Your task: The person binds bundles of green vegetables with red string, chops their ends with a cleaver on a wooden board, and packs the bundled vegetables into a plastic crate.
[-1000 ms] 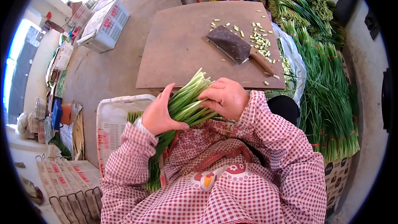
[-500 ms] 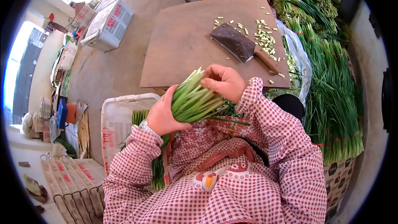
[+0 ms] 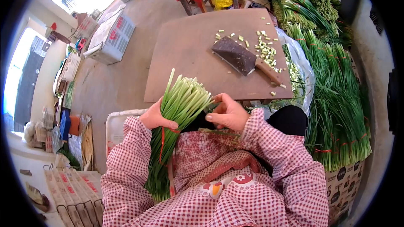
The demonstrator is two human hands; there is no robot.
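Observation:
My left hand (image 3: pixel 156 117) is wrapped round a bunch of green stalks (image 3: pixel 182 101), pale cut ends up, leaves hanging below. One stalk sticks up above the others. A red band (image 3: pixel 163 136) circles the bunch just under my thumb. Just right of the bunch, my right hand (image 3: pixel 229 113) has its fingers curled with thumb and forefinger apart, nothing visible between them. A cleaver (image 3: pixel 234 55) with a wooden handle lies on the brown board (image 3: pixel 181 42), beside short cut stalk pieces (image 3: pixel 266 51).
Banded bundles of green stalks (image 3: pixel 332 96) are piled along the right. A clear plastic bag (image 3: pixel 304 65) hangs at the board's right edge. A white crate (image 3: pixel 115 128) stands by my left arm, another lidded crate (image 3: pixel 111 38) farther back. Flattened crates (image 3: pixel 69 189) lean at lower left.
The bunch has turned more upright and its red band has come into view. My right hand has moved down and away from the stalk tips, its fingers spreading. The view has tilted slightly upward.

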